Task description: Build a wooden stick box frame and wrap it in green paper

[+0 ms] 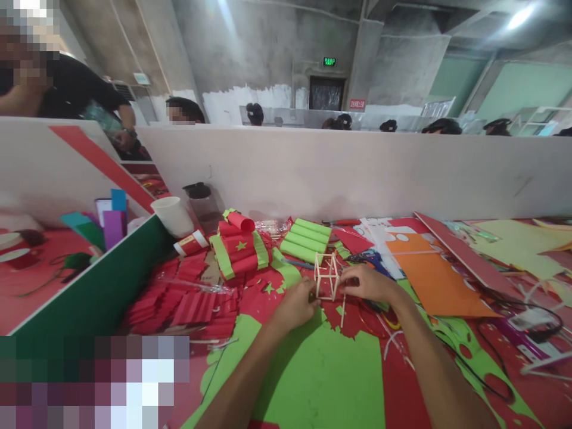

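Observation:
A small box-shaped frame of pale thin sticks [326,275] stands upright in the middle of the work area. My left hand [297,304] is closed at its lower left corner, fingertips gripping the frame. On the other side, my right hand [365,282] has its fingers pinched close to the frame's right edge. A loose thin stick [343,311] extends downward from those fingertips. Scraps of red and green paper lie beneath the frame, and a large green sheet [322,369] spreads in front of both hands.
Left are stacked red paper pieces [179,304] and a red-and-green paper model [241,247]. Behind lie green paper rolls [306,239]. Orange sheets [429,280], a glue gun [527,333] and its cable are right. A white partition [348,173] closes the back; people are beyond.

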The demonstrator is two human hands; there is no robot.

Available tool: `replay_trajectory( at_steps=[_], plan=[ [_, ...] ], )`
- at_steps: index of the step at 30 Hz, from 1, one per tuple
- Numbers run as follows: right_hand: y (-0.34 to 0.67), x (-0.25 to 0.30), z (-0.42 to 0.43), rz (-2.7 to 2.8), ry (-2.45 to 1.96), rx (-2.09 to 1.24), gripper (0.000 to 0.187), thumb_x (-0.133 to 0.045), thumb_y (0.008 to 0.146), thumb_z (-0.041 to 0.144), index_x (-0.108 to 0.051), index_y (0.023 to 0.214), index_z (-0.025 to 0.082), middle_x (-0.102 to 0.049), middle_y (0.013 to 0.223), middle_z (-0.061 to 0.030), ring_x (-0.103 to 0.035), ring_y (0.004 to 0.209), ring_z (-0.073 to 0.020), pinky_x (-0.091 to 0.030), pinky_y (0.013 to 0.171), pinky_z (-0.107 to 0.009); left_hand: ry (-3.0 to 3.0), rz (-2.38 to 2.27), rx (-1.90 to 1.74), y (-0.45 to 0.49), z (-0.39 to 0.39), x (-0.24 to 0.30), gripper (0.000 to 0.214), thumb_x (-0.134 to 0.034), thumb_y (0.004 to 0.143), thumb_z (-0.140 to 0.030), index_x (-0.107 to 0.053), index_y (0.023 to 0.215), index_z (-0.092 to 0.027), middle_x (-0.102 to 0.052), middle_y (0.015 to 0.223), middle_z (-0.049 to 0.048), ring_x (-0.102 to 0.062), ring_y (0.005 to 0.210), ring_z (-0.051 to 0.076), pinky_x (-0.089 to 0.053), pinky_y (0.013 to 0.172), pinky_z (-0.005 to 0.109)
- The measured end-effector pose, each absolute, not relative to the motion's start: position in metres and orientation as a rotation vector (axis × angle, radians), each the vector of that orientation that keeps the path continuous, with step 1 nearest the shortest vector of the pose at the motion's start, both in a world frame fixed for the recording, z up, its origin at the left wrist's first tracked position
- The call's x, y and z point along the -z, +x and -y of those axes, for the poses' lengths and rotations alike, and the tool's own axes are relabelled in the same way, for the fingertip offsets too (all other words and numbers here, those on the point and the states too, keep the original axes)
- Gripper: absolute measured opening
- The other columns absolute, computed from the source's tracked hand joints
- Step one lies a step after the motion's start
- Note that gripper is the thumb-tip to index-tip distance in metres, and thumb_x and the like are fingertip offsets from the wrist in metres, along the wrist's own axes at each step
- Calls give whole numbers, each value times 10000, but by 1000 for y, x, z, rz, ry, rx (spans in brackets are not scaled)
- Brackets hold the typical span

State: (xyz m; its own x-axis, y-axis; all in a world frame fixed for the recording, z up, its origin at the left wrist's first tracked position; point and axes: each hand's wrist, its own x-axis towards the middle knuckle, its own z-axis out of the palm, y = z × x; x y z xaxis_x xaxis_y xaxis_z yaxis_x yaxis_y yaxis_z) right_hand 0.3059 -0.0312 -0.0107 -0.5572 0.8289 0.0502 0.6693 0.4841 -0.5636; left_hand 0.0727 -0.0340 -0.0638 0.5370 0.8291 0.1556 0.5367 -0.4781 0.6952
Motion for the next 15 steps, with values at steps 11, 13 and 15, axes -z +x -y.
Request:
replay_trajectory(
  at_steps=[11,13,15],
  plan=[
    [301,19,14,2062,-1497,-423,263,-569,838,296,-664,1059,192,-702,1023,-88,-638,908,-218,-456,807,-317,2136,-1272,-779,69,-7,56,216,-549,813,-250,-579,1002,-151,-644,933,75,-599,807,185,-454,697,274],
    [294,24,9,2111,-1511,-369,256,-582,822,248,-667,1056,189,-702,1018,-92,-637,918,-220,-448,812,-309,2173,-1243,-733,77,-14,60,199,-578,789,-222,-587,975,-151,-649,897,64,-597,778,175,-444,680,258],
    [288,28,4,2168,-1559,-290,253,-590,810,226,-672,1045,183,-706,988,-97,-639,900,-228,-440,791,-303,2180,-1243,-700,84,-18,63,189,-595,774,-216,-598,953,-153,-657,881,57,-596,760,168,-433,667,246]
  ],
)
